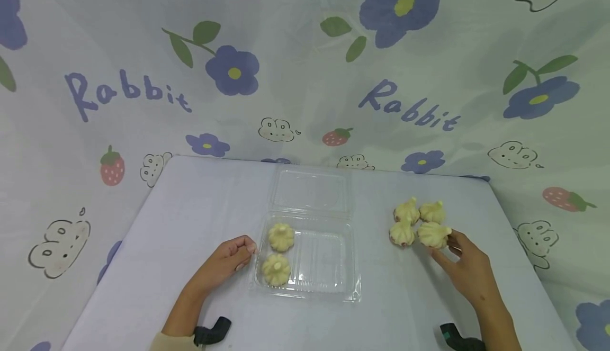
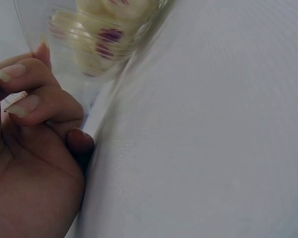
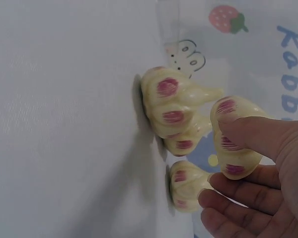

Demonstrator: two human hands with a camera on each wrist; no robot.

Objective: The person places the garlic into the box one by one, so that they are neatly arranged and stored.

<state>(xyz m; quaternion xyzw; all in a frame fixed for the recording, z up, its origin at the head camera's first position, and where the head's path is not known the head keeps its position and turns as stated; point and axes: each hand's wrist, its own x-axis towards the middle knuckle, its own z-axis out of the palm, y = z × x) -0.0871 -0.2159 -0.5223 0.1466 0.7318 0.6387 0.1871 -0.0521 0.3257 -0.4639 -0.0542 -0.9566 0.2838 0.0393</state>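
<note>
My right hand (image 1: 469, 266) pinches a garlic bulb (image 3: 229, 156) between thumb and fingers, its pale skin streaked purple. In the right wrist view this bulb hangs apart from the tabletop, beside three more garlic bulbs (image 1: 406, 210) that stand on it. Left of them lies a clear plastic container (image 1: 329, 287), its lid (image 1: 310, 189) folded back away from me. Two garlic bulbs (image 1: 281, 236) sit upright in it, one behind the other along the left side. My left hand (image 1: 229, 260), fingers curled, holds the container's left rim with its fingertips.
A white cloth covers the table (image 1: 200, 197). Behind it hangs a curtain (image 1: 305, 75) printed with flowers, strawberries and rabbits. Dark wrist mounts (image 1: 213, 331) show at both forearms near the bottom edge of the head view.
</note>
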